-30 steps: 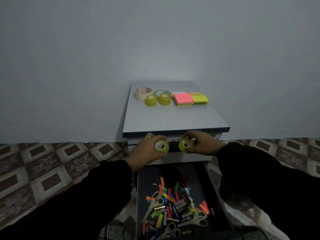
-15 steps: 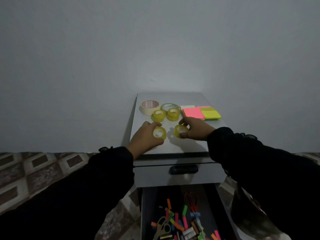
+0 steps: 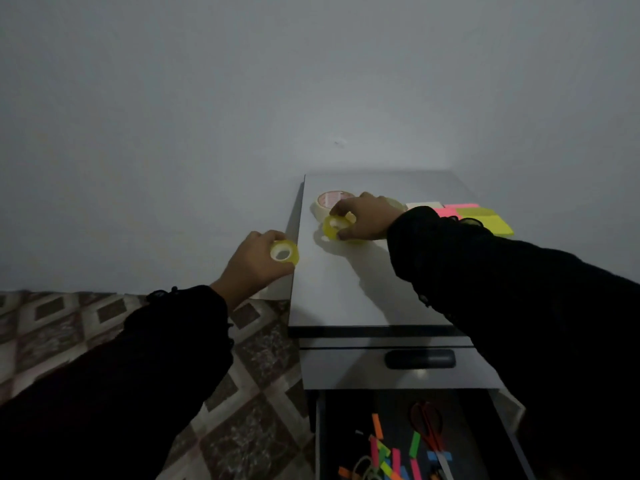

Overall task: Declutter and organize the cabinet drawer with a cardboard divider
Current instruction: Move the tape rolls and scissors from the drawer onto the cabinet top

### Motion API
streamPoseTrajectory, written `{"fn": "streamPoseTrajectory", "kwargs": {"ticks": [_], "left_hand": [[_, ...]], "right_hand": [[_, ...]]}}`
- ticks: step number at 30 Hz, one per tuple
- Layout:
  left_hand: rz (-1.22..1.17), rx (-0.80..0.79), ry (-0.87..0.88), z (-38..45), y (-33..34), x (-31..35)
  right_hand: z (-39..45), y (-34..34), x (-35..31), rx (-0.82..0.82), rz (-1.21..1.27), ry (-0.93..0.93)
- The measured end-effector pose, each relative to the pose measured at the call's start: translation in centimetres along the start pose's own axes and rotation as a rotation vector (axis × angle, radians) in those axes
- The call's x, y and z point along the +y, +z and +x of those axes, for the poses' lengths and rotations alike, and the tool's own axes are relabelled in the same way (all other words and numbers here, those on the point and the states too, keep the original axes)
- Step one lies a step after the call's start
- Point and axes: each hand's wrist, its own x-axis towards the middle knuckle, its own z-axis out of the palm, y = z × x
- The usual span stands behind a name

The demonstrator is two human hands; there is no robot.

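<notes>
The left hand is pinching a yellow tape roll beside the worktop's left edge. The right hand is gripping another yellow roll near the far left corner, hiding rolls behind it.

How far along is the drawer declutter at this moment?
Early. Done: white tape roll and sticky notes sit on the cabinet top. In hand: left hand and right hand each hold small yellow tape. Left: open drawer clutter; no divider visible.

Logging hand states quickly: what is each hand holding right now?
Left hand: holds a small yellow tape roll beside the cabinet top.
Right hand: grips another yellow roll on the cabinet top.
</notes>
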Motion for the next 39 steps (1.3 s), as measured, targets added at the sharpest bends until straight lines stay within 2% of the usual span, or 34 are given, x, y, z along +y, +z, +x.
{"fn": "streamPoseTrajectory", "kwargs": {"ticks": [6,12,17,19,23,27,34,39], "left_hand": [[-0.011,0.062,-0.003,0.9,0.3,-2.0],[-0.095,0.05,0.006,2.2,1.6,-1.5],[-0.065,0.028,0.02,3.3,1.5,-0.2],[-0.039,0.042,0.021,3.7,1.6,0.1],[-0.044,0.031,0.037,4.2,2.6,1.5],[-0.085,0.045,0.045,5.0,3.4,3.4],[-0.12,0.161,0.033,6.6,5.0,5.6],[-0.054,0.152,0.02,8.0,5.9,6.9]], "right_hand": [[4.5,2.1,0.2,0.0,-0.271,-0.036],[6.5,2.8,0.3,-0.023,-0.329,-0.074],[5.4,3.8,1.0,-0.045,-0.342,-0.093],[4.7,3.4,1.3,-0.04,-0.311,-0.086],[3.2,1.4,2.1,0.141,-0.029,-0.054],[1.1,0.5,3.9,0.275,0.117,-0.009],[-2.9,2.0,7.3,0.248,0.086,0.018],[-4.1,1.8,8.8,0.259,0.06,0.042]]}}
